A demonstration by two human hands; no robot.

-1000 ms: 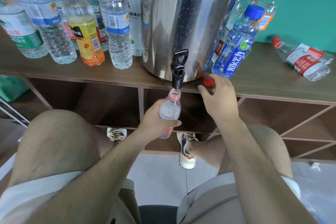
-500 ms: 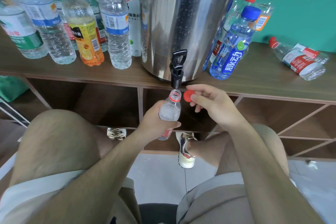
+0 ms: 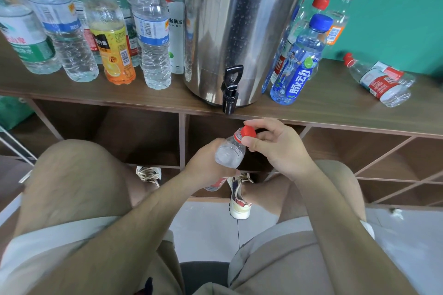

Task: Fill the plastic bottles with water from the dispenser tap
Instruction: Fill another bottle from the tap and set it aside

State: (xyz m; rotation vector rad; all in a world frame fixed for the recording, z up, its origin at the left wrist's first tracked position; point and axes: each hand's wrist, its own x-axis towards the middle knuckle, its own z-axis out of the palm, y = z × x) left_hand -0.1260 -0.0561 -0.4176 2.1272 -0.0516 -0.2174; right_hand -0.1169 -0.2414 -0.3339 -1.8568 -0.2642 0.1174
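Note:
My left hand (image 3: 206, 165) grips a small clear plastic bottle (image 3: 229, 154) around its body, below the shelf edge and tilted a little to the right. My right hand (image 3: 275, 146) pinches a red cap (image 3: 248, 132) that sits on the bottle's mouth. The steel water dispenser (image 3: 239, 19) stands on the wooden shelf (image 3: 335, 108) above, and its black tap (image 3: 230, 91) hangs over the shelf edge, above and slightly left of the bottle's neck.
Several capped bottles stand left of the dispenser, among them a yellow-capped orange one (image 3: 110, 38). A blue-capped bottle (image 3: 299, 62) and others stand to its right; one red-capped bottle (image 3: 381, 79) lies on its side. Below are open shelf compartments and my knees.
My right hand picked the red cap up from the shelf edge and brought it onto the bottle's mouth. My left hand lowered the bottle away from the tap.

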